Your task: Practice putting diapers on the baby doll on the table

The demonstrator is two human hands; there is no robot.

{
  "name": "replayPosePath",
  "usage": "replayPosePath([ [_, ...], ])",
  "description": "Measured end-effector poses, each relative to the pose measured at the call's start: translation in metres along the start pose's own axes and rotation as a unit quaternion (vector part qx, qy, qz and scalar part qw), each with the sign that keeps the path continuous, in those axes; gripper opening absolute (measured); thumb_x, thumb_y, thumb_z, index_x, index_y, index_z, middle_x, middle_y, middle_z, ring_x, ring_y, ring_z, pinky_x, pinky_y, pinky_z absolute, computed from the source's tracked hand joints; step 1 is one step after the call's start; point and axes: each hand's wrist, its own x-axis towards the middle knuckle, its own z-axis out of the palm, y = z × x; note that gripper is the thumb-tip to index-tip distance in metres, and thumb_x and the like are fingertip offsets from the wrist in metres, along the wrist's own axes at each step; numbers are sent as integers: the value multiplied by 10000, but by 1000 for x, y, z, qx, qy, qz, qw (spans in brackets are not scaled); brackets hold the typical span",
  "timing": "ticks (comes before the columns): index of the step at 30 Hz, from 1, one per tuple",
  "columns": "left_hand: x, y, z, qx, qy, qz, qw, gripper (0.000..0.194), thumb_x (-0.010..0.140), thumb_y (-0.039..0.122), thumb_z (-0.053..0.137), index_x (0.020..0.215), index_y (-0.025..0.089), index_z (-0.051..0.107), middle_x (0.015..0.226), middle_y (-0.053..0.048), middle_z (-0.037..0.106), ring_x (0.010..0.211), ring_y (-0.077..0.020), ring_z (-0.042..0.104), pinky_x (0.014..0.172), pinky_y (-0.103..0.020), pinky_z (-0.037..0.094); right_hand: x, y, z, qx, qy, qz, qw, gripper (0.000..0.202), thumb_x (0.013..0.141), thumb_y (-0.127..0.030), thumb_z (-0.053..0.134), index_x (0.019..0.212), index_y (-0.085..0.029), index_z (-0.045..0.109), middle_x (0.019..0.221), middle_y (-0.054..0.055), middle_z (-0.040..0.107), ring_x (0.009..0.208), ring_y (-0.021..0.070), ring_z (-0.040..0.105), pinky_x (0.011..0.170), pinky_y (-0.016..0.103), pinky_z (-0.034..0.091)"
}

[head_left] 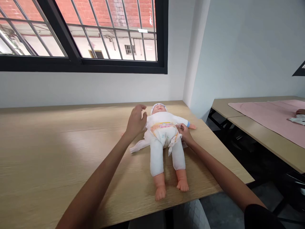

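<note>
A baby doll (178, 156) in white clothing and a white cap lies on its back on the wooden table, feet toward me. Around its hips is a diaper (165, 135) with an orange and yellow patterned waistband. My right hand (186, 134) has its fingers closed on the diaper's edge at the right side of the waist. Held above the doll's arm on the left is my left hand (136, 122), fingers loosely curved and thumb apart, with nothing in it. White material (140, 145) spreads out from under the doll at the left. The left hand hides part of that arm.
The wooden table (59, 152) runs along the wall below a barred window (111, 31). Across a gap at the right stands another table with a pink cloth (274, 111). Another person's hand (300, 111) shows at the far right edge, near patterned white fabric (297, 119).
</note>
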Motion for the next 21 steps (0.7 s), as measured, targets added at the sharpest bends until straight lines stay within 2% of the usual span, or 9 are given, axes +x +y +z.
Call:
replayPosePath([
  [2, -10, 29, 2, 2, 35, 82, 996, 260, 885, 229, 372, 1084, 193, 535, 1161, -102, 618, 1129, -236, 555, 976, -431, 453, -2, -1, 3, -4, -5, -7, 1000, 412, 786, -609, 566, 803, -202, 511, 810, 7, 577, 821, 183, 555, 797, 315, 446],
  [3, -16, 41, 5, 1, 14, 118, 993, 266, 907, 243, 364, 1100, 193, 541, 1165, -98, 624, 1139, -230, 553, 991, -427, 446, -4, -1, 4, -4, -10, -12, 1000, 401, 790, -596, 565, 821, -200, 512, 839, 15, 586, 848, 187, 565, 821, 320, 448],
  [6, -35, 61, 21, 39, -137, 233, 962, 267, 967, 313, 364, 1063, 208, 590, 1129, -64, 663, 1153, -225, 562, 1089, -479, 362, -7, -4, 6, -1, -45, -20, 999, 375, 793, -554, 582, 902, -203, 510, 913, 26, 607, 901, 189, 588, 848, 323, 459],
  [9, -48, 56, 44, 99, -236, 319, 913, 274, 976, 344, 410, 1061, 203, 630, 1177, -57, 664, 1188, -231, 553, 1138, -501, 302, -3, -10, -5, -5, -124, 30, 992, 407, 783, -538, 617, 998, -215, 492, 891, 19, 621, 796, 180, 611, 727, 314, 494],
  [13, -55, 37, 68, 157, -249, 369, 881, 264, 953, 302, 462, 1097, 191, 653, 1218, -81, 648, 1209, -233, 543, 1112, -453, 355, 12, -22, -41, -98, -235, 76, 964, 428, 720, -516, 711, 957, -199, 547, 778, 8, 634, 657, 158, 602, 639, 296, 484],
  [15, -57, 32, 73, 170, -236, 378, 879, 252, 949, 286, 463, 1076, 205, 665, 1212, -66, 652, 1212, -230, 540, 1128, -468, 329, 18, -28, -60, -182, -307, 95, 929, 398, 677, -513, 752, 821, -176, 597, 682, 6, 633, 613, 150, 590, 627, 284, 466],
  [17, -59, 31, 75, 176, -228, 380, 879, 253, 955, 284, 451, 1053, 211, 672, 1216, -56, 651, 1215, -227, 533, 1130, -471, 322, 19, -33, -69, -238, -405, 135, 872, 413, 644, -534, 770, 748, -159, 631, 649, 17, 648, 596, 149, 594, 608, 274, 452],
  [19, -60, 32, 75, 177, -225, 379, 880, 268, 966, 296, 432, 1045, 212, 674, 1208, -51, 654, 1212, -224, 530, 1130, -473, 318, 15, -39, -68, -267, -481, 170, 818, 434, 610, -542, 790, 741, -152, 650, 665, 25, 668, 604, 147, 609, 593, 258, 447],
  [21, -60, 33, 75, 177, -223, 378, 881, 283, 975, 305, 415, 1044, 212, 673, 1200, -49, 657, 1213, -223, 525, 1130, -470, 314, 8, -43, -60, -292, -515, 178, 786, 418, 595, -520, 804, 704, -154, 634, 644, 17, 661, 592, 135, 600, 571, 242, 437],
])
